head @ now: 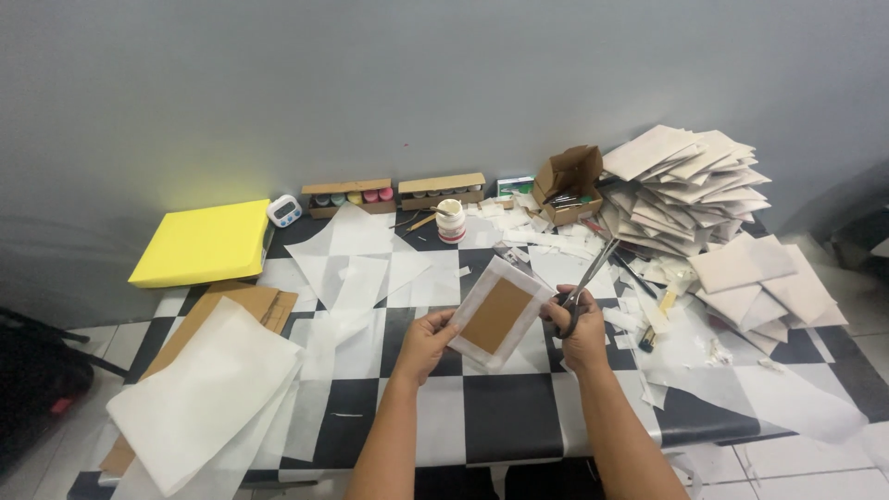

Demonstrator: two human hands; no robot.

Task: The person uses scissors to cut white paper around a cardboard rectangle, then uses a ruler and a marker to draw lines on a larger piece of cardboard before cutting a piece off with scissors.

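Your left hand point(424, 341) is closed in a pinch on the near corner of the white-wrapped brown card point(498, 313), holding it up off the checkered surface point(505, 421). Your right hand point(582, 326) is wrapped through the handles of the scissors point(587, 278), blades parted and pointing away from you. With only one corner held, the card could twist as the blades bite, and the cut may wander. Keep your left thumb clear of them.

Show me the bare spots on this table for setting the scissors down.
Bare checkered top lies at the near edge below both hands, between the white sheets and the paper on the right. Crowded: scraps by the envelope pile, and sheets mid-table.
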